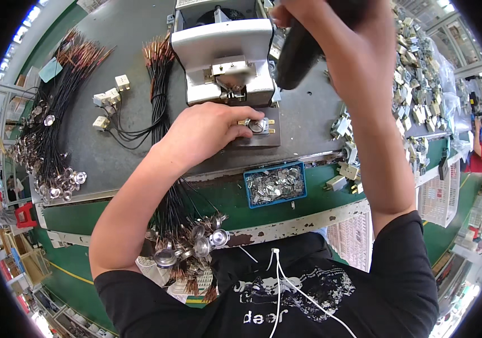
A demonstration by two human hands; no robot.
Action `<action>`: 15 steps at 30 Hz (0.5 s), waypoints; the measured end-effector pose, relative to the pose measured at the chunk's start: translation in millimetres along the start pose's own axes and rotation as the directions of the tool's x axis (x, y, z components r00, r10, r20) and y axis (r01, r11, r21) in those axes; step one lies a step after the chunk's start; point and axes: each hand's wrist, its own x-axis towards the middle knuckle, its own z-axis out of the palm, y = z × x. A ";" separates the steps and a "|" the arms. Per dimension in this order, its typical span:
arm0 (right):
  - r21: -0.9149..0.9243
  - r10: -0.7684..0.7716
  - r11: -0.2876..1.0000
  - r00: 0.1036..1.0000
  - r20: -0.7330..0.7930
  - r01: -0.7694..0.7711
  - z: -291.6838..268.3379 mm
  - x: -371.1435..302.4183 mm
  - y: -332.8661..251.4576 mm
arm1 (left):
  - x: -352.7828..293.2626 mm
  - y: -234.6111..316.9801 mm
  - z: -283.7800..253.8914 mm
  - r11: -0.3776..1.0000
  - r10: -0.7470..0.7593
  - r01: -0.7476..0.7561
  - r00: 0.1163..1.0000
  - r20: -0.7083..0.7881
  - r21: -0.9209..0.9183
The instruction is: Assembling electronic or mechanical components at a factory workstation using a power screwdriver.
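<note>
My left hand (210, 127) is closed, thumb and forefinger pinching a small round silver-capped part with brass tabs (258, 126). This part rests on a flat metal fixture plate (269, 138) at the front of the bench. Raised at the upper right, my right hand (342, 22) is partly cut off by the top of the view. Its fingers wrap round a dark, tapered cylindrical tool (299, 56) that tilts down to the left; its exact kind does not show. Just beyond the left hand stands a white and grey bench machine (222, 36), with metal tooling and a blurred part low on its front.
A blue tray (246, 188) of small metal pieces sits by the bench's front edge. Bundles of black wires (55, 118) with round metal ends lie left, another bundle (161, 101) beside the machine. Many cream connector parts (418, 96) are piled right. A person in red (480, 158) is far right.
</note>
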 end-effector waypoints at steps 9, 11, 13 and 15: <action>0.178 0.250 0.960 0.951 -0.182 -0.218 26.3 -11.4 -54.9 | -5.5 2.5 -1.2 0.995 0.010 -0.012 1.000 0.030 0.097; 0.263 0.130 0.961 0.978 -0.162 -0.085 29.7 -7.3 -31.7 | -6.5 6.1 -1.6 0.993 0.001 -0.005 1.000 0.030 0.117; 0.172 0.250 0.960 0.954 -0.166 -0.221 38.0 -6.1 -34.1 | -4.7 5.0 0.6 0.993 0.009 -0.010 1.000 0.005 0.114; 0.190 0.204 0.966 0.968 -0.146 -0.175 45.2 -5.8 -37.3 | -5.8 3.0 5.0 0.994 0.009 -0.007 1.000 -0.017 0.105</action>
